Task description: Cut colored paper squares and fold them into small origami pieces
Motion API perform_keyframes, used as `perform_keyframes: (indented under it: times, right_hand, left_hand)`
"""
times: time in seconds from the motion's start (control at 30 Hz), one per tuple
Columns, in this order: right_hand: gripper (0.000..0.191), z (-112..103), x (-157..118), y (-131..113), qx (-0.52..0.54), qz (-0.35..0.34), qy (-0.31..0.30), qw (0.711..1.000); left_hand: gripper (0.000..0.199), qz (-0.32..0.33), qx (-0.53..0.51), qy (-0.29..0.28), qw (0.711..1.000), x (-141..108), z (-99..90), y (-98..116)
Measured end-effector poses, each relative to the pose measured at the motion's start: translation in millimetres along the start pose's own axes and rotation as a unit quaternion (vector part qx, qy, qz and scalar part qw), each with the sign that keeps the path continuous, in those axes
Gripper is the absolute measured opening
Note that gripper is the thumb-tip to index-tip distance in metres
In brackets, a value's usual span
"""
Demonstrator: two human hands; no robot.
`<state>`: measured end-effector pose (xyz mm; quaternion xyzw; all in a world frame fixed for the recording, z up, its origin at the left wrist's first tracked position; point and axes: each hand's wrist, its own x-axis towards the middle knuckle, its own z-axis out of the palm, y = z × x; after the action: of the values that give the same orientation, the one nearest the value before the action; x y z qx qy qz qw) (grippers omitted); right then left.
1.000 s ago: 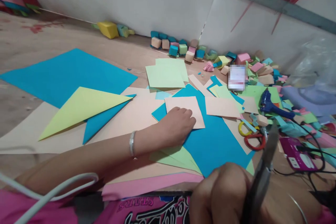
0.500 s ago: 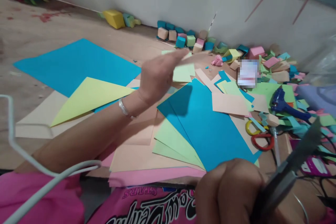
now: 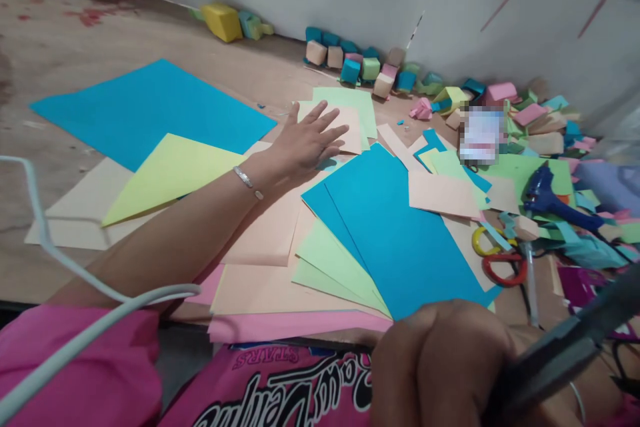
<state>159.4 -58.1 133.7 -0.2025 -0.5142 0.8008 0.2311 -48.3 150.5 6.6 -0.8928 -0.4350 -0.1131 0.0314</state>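
My left hand (image 3: 305,147) lies with spread fingers over a small peach paper piece (image 3: 352,128), which rests on light green paper (image 3: 364,99). At the lower right, my right hand (image 3: 443,360) is wrapped round dark-bladed scissors (image 3: 565,353); their handles are hidden inside the fist. Between my hands are a large blue sheet (image 3: 400,233) and fanned green sheets (image 3: 333,267). Beneath my left forearm are peach sheets (image 3: 265,237) and a yellow sheet (image 3: 170,173).
Small folded paper boxes (image 3: 370,69) line the wall. To the right sit a blue glue gun (image 3: 543,193), another pair of scissors with red and yellow handles (image 3: 505,269) and many paper scraps. A white cable (image 3: 120,303) crosses the lower left.
My left hand has come down from a raised, sideways pose to palm down with fingers spread, and the peach piece now lies under it. The scissors have tilted lower towards the right.
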Motion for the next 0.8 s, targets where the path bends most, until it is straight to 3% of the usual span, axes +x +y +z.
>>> perform_keyframes:
  times: [0.07, 0.1, 0.23, 0.3, 0.4, 0.5, 0.57, 0.67, 0.8]
  right_hand:
    - [0.057, -3.8, 0.4, 2.7, 0.051, 0.012, -0.059, 0.997]
    - [0.055, -6.0, 0.5, 4.4, 0.062, 0.01, -0.057, 0.996]
    - [0.038, -9.6, -0.1, 14.2, 0.09, -0.007, 0.005, 0.996]
    - [0.028, -8.3, -0.6, 18.8, 0.133, 0.017, 0.054, 0.989]
    - [0.019, -7.1, -0.2, 21.7, 0.179, 0.049, 0.112, 0.976]
    - [0.019, -9.5, 2.5, 21.9, 0.177, 0.02, 0.113, 0.977]
    - [0.017, -12.6, 5.0, 22.0, 0.156, 0.013, 0.12, 0.98]
    - [0.015, -18.5, 7.4, 21.7, 0.12, 0.0, 0.131, 0.984]
    - [0.017, -31.7, 4.3, 20.5, 0.062, -0.019, 0.17, 0.983]
  left_hand:
    - [0.048, -0.002, -0.015, 0.005, 1.0, 0.6, -15.3, 1.4]
    - [0.05, 0.003, -0.034, 0.017, 0.999, 0.1, -25.6, 0.2]
    - [0.05, 0.001, -0.073, 0.018, 0.997, -19.1, -67.2, -19.0]
    - [0.049, -0.04, -0.056, 0.001, 0.998, -42.2, -77.6, -34.0]
    - [0.053, -0.142, -0.005, -0.016, 0.99, -87.9, -74.7, -52.4]
    - [0.058, -0.129, -0.017, -0.061, 0.99, -129.4, -60.7, -59.7]
    - [0.055, -0.114, -0.027, -0.049, 0.992, -146.1, -53.6, -60.8]
    - [0.046, -0.116, -0.026, -0.039, 0.992, -152.6, -52.9, -61.4]
    - [0.031, -0.129, 0.038, -0.005, 0.991, -143.8, -64.5, -51.9]
